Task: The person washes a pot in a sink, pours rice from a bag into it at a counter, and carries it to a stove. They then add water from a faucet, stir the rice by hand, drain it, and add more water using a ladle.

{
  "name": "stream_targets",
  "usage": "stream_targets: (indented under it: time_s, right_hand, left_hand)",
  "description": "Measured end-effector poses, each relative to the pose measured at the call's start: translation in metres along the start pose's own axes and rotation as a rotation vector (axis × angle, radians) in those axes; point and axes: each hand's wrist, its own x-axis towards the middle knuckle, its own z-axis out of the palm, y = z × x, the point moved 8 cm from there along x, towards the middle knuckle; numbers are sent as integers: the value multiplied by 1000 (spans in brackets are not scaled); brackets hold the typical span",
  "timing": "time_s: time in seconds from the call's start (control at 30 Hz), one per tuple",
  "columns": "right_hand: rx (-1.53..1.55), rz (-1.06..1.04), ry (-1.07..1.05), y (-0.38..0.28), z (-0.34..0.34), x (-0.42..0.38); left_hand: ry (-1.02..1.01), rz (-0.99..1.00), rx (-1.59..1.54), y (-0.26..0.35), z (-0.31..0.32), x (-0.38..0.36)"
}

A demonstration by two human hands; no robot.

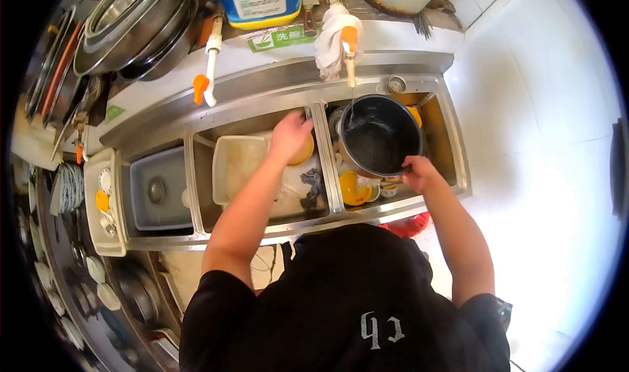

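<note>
The right hand (418,174) was clenched on the near right edge of the black pot (383,139), its thumb and fingers closed about the rim; the pot lay just ahead and to the left of that hand, open side up, over the right-hand sink (445,142). A thin stream of water (352,113) ran into the pot from the orange-handled tap (350,60), ahead and to the left of the right hand; a white cloth (333,41) was wrapped about the pipe behind the tap.

The left hand (293,136) was apart from the pot, near the divider (322,156) between the sinks; its fingers were bent and blurred, and whether they gripped anything could not be told. Just below the left hand was a yellow item (301,152) in the middle sink (204,175); a pale tub (239,165) lay to the left, and a dark, crumpled piece (310,187) lay nearer the body.

To the left of the right hand and nearer the body was a yellow bowl (354,190); farther left of the left hand was a grey tub (157,205); ahead of the right hand, beyond the pot, a small metal cup (396,84) rested on the sink's back ledge.
</note>
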Motion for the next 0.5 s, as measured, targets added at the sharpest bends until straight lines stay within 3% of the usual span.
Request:
stream_targets:
  time_s: [0.03, 0.07, 0.13, 0.17, 0.23, 0.3, 0.4, 0.47, 0.5]
  right_hand:
    - [-16, 1, 5, -7, 3, -15]
    - [-96, -103, 109, -26, 1, -30]
    - [-319, -241, 255, -59, -7, -42]
    - [-463, -270, 299, -77, -14, -44]
    - [-662, -356, 458, -112, -16, -56]
    - [-902, -402, 637, -144, 0, -84]
    - [-1240, -495, 825, -168, 35, -122]
    - [-1444, -743, 880, -188, 16, -99]
    - [-1621, -993, 931, -200, 16, -95]
  left_hand:
    - [153, 105, -30, -71, 13, -8]
    - [41, -98, 24, -108, 9, -35]
    - [133, -176, 118, -194, 0, -85]
    - [199, -354, 70, -197, -22, -128]
    - [374, -298, 124, -259, -33, -187]
    - [497, -417, -57, -291, -40, -251]
    - [558, -529, -23, -324, -38, -336]
    - [486, -716, -9, -376, -12, -391]
    - [489, -771, 91, -397, -3, -419]
